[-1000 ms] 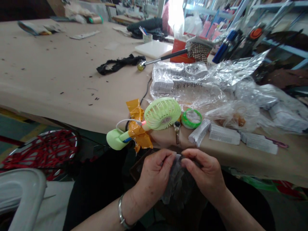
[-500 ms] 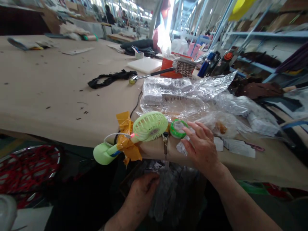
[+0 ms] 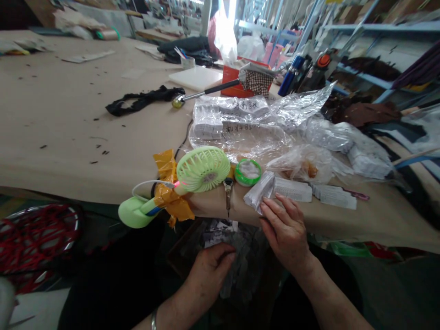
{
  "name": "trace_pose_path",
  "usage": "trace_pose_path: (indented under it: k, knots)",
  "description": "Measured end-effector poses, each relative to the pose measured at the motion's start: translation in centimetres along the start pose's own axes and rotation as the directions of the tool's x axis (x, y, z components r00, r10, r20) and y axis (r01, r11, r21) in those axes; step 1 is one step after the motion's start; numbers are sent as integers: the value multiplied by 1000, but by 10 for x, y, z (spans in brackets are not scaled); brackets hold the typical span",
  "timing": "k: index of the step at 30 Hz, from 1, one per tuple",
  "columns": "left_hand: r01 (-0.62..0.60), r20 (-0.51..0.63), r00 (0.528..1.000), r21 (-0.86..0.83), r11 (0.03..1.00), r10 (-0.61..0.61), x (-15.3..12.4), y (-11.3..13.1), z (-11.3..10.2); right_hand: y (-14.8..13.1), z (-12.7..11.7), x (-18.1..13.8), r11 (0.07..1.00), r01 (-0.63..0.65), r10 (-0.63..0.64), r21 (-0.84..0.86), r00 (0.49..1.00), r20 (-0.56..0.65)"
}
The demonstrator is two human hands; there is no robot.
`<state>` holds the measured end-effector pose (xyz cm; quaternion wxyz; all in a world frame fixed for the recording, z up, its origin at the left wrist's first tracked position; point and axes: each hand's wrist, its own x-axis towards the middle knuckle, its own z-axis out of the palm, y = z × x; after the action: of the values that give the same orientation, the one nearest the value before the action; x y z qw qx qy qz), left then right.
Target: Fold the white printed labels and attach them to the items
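Note:
My right hand (image 3: 285, 229) is at the table's front edge, fingers stretched and thumb apart, fingertips touching a folded stack of white paper labels (image 3: 260, 190). Just beyond it sits a round green dish (image 3: 248, 172) with a whitish pad inside. Below the edge, my left hand (image 3: 212, 268) has thumb and forefinger pinched together; whatever they hold is hidden. It hovers over a box of loose pale strips (image 3: 240, 270). Between the hands, a pointed metal tool resembling a soldering iron (image 3: 228, 195) juts over the edge beside a light-green fan (image 3: 202, 169).
Orange-brown tape (image 3: 175, 204) fastens the fan at the edge. Printed labels (image 3: 292, 189) lie right of the stack. Behind are clear plastic bags (image 3: 247, 142) of paper bundles, a long-handled tool (image 3: 209, 90) and black cloth (image 3: 144, 101). A red-strung round frame (image 3: 37, 243) stands lower left.
My right hand has moved from the green dish back to the folded label stack. My left hand has shifted slightly right, still pinched. The camera view has moved, too.

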<state>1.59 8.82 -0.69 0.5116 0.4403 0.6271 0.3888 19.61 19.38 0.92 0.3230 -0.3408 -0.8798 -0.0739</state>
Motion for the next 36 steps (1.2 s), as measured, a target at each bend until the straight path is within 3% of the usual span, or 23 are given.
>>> trace_pose_path:
  k: [4, 6, 8, 10, 11, 13, 17, 20, 22, 25, 28, 33, 36]
  knots:
    - [56, 44, 998, -130, 990, -51, 7, 18, 9, 7, -4, 6, 994, -21, 28, 104, 997, -71]
    - [149, 130, 985, -316, 937, -112, 12, 28, 17, 5, -10, 6, 982, -5, 24, 187, 995, -101]
    - [266, 264, 955, -566, 780, -134, 16, 37, 25, -1, -18, 2, 960, 37, -8, 277, 994, -107]
    - [355, 366, 925, -745, 565, -98, 20, 45, 33, -11, -28, -6, 931, 91, -63, 353, 994, -91]
    - [374, 386, 919, -790, 486, -80, 22, 47, 36, -16, -32, -10, 919, 113, -91, 378, 993, -75]
    - [377, 373, 923, -828, 415, -94, 26, 51, 40, -24, -39, -18, 902, 147, -141, 405, 989, -45]
    - [370, 315, 929, -798, 476, -194, 30, 52, 41, -16, -41, -21, 932, 117, -134, 342, 991, 25]
    - [398, 299, 917, -724, 563, -264, 29, 51, 40, 6, -35, -12, 993, -61, 54, 105, 996, 71]
    - [410, 283, 912, -686, 601, -298, 28, 50, 41, 17, -30, -6, 980, -173, 182, -94, 978, 103]
    - [417, 276, 908, -660, 625, -315, 26, 48, 42, 24, -25, -4, 945, -199, 247, -258, 954, 170]
    - [424, 293, 905, -643, 637, -308, 25, 45, 42, 26, -25, -10, 956, -168, 209, -239, 965, 156]
    - [426, 304, 905, -614, 664, -299, 24, 47, 40, 38, -25, -20, 988, -133, 133, -77, 991, -13]
    - [451, 327, 892, -611, 651, -311, 24, 52, 38, 42, -24, -23, 986, -144, 152, 83, 984, -98]
